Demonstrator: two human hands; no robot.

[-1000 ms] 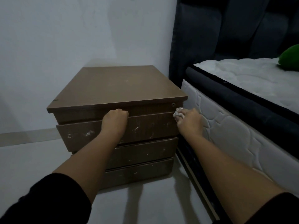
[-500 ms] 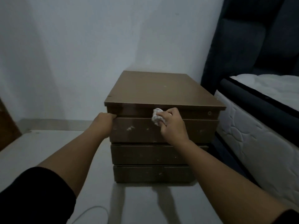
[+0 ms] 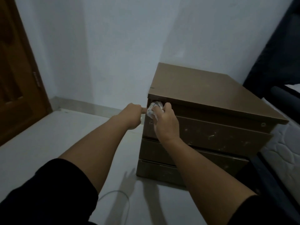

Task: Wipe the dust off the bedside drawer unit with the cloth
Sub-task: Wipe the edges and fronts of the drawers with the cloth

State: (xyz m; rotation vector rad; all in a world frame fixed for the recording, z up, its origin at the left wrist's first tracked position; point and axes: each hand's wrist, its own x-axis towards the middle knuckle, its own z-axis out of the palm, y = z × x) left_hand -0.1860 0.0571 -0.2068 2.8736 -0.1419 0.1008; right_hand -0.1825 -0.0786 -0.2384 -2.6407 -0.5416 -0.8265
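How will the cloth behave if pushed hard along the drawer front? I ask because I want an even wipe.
Likely floppy: the cloth is bunched into a wad in the right hand, so it probably yields and reshapes under pressure. It looks light, a small ball in the grip. It may drag rather than slip on the smudged drawer unit, though that is uncertain.

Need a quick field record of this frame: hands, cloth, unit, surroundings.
right hand: grips the cloth, pressing it to the recess under the top panel, at the front's left corner
left hand: at the left front edge of the drawer unit; grip unclear
drawer fronts: pale smudges visible
top panel: bare
surroundings: mattress at right, wooden door at left, white cable on floor
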